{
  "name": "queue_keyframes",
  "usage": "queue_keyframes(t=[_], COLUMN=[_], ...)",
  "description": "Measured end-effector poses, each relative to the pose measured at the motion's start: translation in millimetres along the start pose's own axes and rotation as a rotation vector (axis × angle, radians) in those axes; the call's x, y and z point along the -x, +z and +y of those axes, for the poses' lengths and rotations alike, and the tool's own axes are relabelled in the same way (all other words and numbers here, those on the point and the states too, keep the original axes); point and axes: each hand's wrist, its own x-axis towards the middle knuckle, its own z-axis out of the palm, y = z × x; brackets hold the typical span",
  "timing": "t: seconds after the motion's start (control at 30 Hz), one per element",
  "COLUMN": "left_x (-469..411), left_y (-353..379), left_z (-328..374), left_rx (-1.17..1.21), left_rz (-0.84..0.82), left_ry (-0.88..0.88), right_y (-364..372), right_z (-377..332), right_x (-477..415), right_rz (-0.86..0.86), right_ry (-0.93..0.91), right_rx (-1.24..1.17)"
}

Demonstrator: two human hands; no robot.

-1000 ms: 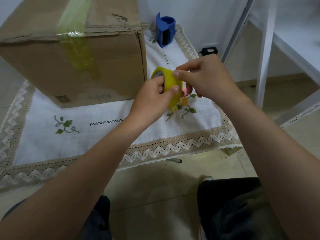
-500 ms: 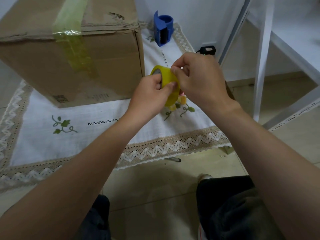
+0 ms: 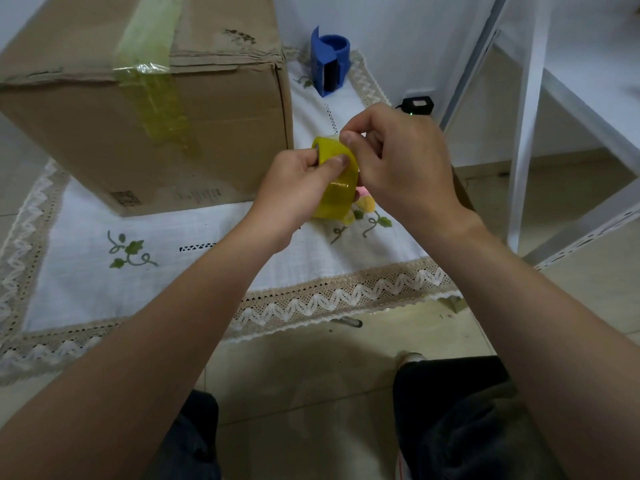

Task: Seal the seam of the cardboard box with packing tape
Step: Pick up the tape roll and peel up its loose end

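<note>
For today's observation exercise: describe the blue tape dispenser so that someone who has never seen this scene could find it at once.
Start at the big cardboard box on the white embroidered cloth. Look past its right-hand corner to the cloth's far end by the wall. There stands the tape dispenser, the only blue thing, unlike the yellow tape roll in the hands.
</note>
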Motion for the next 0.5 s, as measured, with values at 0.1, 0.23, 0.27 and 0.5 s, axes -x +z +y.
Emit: queue_keyframes(t=[0.1,0.23,0.27,0.5], left_x=[0.1,0.0,0.6,6.4], left_y=[-1.1,-4.6,-5.9,-4.9], left_z=[-0.6,3.1,4.7,3.0], left_rx=[0.028,0.089,0.110,0.095], left_rz=[-0.024,-0.041,-0.047,0.005], left_ry=[-0.015,-0.063,-0.084,-0.098], right_y=[0.2,-0.2,-0.5,-5.4], right_z=[0.2,-2.0,-3.1,2.7], right_x=[0.3,1.6,1.5,-6.2], right_rz=[0.000,0.040,0.045,0.014], right_ry=[0.018,0.014,0.006,0.048], right_rx=[-0.022,-0.106,-0.111,-0.162])
